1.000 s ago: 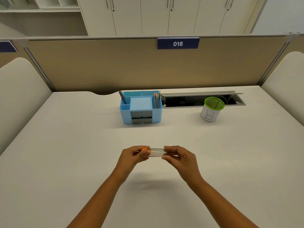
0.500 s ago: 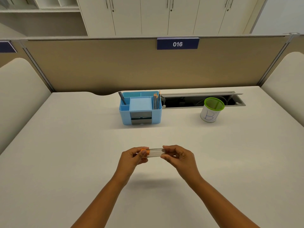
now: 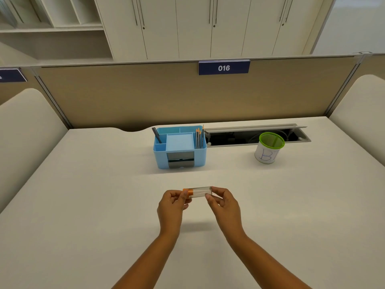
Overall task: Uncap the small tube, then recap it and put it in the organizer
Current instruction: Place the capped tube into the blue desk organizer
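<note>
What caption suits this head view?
Both hands hold an orange-capped clear tube level above the desk, before a blue organizer.

Organizer (image 3: pixel 180 157) mid-desk (image 3: pixel 83 195) — cup (image 3: pixel 268 152) right, tube (image 3: pixel 201 191) before it.

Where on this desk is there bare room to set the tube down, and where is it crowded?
Bare desk runs wide left of the left hand, right of the right hand, and between the tube and the blue organizer. The back is crowded: organizer, open cable tray, green-rimmed cup.
</note>
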Motion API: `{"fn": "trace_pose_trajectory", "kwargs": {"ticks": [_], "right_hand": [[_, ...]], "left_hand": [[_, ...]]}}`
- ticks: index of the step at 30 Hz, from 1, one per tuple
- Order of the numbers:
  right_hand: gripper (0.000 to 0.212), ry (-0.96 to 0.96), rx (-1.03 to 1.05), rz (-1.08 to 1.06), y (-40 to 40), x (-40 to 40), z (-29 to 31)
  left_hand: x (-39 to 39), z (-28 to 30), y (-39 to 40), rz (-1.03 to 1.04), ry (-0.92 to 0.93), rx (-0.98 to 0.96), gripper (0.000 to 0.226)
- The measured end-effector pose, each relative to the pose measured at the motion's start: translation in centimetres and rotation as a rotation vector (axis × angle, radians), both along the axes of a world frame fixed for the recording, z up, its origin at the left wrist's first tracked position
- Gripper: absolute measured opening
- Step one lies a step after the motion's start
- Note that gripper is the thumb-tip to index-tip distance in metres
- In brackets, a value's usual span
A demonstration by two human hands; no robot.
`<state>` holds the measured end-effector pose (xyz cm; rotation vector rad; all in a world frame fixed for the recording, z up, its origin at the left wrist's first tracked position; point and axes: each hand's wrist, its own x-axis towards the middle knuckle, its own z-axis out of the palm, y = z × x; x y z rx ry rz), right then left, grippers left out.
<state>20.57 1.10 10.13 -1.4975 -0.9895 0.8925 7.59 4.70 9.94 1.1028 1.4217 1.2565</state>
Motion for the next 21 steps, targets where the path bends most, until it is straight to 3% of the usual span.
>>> {"fn": "trace_pose_trajectory", "kwargs": {"ticks": [4, 10, 21], "right_hand": [[0.030, -0.045, -0.024, -0.007, 2.1, -0.4, 1.0], [0.035, -0.162, 0.011, 0.039, 5.7, -0.8, 2.9], [0.047, -0.197, -0.046, 0.089, 12.2, -1.8, 5.0]], "left_hand": [[0.0, 1.1, 2.0, 0.027, 0.022, 0.028, 0.012], [-0.5, 2.6, 5.2, 0.024, 0.040, -0.006, 0.047], [0.0, 4.0, 10.3, -0.014, 0.053, 0.031, 0.047]]}}
